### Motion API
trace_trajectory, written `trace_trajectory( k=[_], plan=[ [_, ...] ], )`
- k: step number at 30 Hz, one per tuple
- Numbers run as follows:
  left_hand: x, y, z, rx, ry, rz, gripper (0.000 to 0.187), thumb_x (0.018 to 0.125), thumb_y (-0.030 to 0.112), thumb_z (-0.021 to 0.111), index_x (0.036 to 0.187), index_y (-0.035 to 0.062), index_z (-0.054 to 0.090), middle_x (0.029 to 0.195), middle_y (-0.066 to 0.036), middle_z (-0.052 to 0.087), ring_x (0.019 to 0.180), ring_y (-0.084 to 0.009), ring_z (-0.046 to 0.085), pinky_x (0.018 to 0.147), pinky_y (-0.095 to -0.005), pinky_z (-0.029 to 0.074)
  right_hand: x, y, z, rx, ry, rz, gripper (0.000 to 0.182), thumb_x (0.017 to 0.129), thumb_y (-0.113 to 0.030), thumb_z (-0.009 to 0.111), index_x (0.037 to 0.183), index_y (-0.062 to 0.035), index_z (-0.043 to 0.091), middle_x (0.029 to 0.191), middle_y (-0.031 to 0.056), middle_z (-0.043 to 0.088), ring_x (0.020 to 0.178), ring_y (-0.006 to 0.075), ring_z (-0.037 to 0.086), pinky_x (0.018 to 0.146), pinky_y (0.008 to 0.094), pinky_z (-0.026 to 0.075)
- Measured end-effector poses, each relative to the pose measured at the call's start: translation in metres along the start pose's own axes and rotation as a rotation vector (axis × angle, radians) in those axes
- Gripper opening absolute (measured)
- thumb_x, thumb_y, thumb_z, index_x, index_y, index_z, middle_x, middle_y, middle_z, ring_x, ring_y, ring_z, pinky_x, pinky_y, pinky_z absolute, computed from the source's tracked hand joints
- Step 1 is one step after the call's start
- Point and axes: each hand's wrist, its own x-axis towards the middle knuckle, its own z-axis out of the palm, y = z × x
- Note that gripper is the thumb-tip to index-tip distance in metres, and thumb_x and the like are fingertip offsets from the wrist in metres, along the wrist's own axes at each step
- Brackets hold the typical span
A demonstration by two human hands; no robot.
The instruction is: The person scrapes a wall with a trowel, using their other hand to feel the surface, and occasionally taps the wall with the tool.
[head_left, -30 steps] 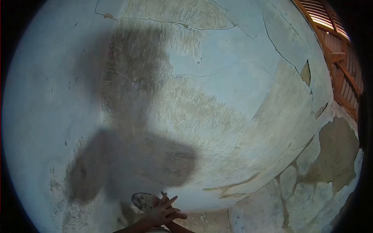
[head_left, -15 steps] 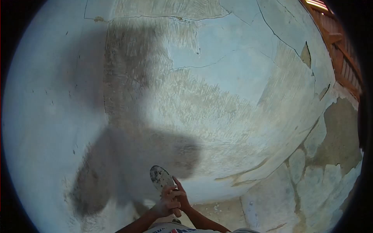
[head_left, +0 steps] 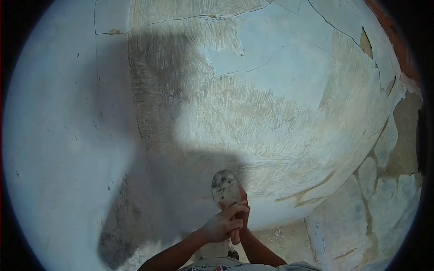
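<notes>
Both my hands are on a scraper with a rounded, dark-spotted blade [head_left: 225, 187] and a wooden handle [head_left: 234, 237]. My left hand [head_left: 221, 224] wraps the handle from the left, its fingers curled over the front. Behind it, my right hand [head_left: 244, 208] also grips the tool, with fingers reaching up along the blade's right edge; part of this hand is hidden by the left one. The blade points up and overlaps the shaded lower part of a pale blue wall [head_left: 280, 72].
Rough scraped patches [head_left: 253, 110] and long cracks mark the wall. Flaking paint and bare plaster [head_left: 409, 131] show on the adjoining wall at right. A brownish-red edge [head_left: 393, 40] lies at upper right. My shadow falls across the left side.
My hands and the scraper have shifted right and slightly up in the view, the blade now more upright. The camera view has turned a little too.
</notes>
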Motion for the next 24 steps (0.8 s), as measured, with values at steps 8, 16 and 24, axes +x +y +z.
trace_trajectory(
  k=[8,16,24],
  plan=[
    [0.071,-0.004,-0.06,0.147,-0.115,0.236,0.035,0.082,0.007,0.085,0.115,0.0153,0.075,0.171,-0.019,0.031,0.162,-0.0429,0.024,0.126,-0.06,0.034,0.078,-0.076,0.023,0.091,0.179,-0.202,0.091,0.103,-0.009,0.069,0.173,-0.0074,0.011,0.161,0.0235,0.043,0.146,0.0309,0.046,0.118,0.0446,0.043],
    [0.167,-0.04,-0.281,0.744,0.358,0.077,0.064,0.096,0.012,0.076,0.155,0.0206,0.055,0.179,-0.018,0.013,0.165,-0.0394,0.011,0.132,-0.0547,0.02,0.209,-0.177,0.0,-0.427,0.238,-0.775,0.054,0.109,-0.017,0.061,0.156,0.0038,0.044,0.14,0.0239,0.062,0.127,0.0286,0.064,0.103,0.038,0.054],
    [0.173,-0.116,-0.382,1.349,0.564,-0.332,0.088,0.102,0.074,0.048,0.173,0.037,0.013,0.181,-0.011,-0.011,0.164,-0.0426,-0.017,0.12,-0.0757,-0.014,0.265,-0.208,0.02,-0.468,0.519,-0.78,0.06,0.109,-0.025,0.061,0.161,-0.0064,0.038,0.113,0.0266,0.076,0.09,0.0336,0.08,0.067,0.0405,0.07]
  ],
)
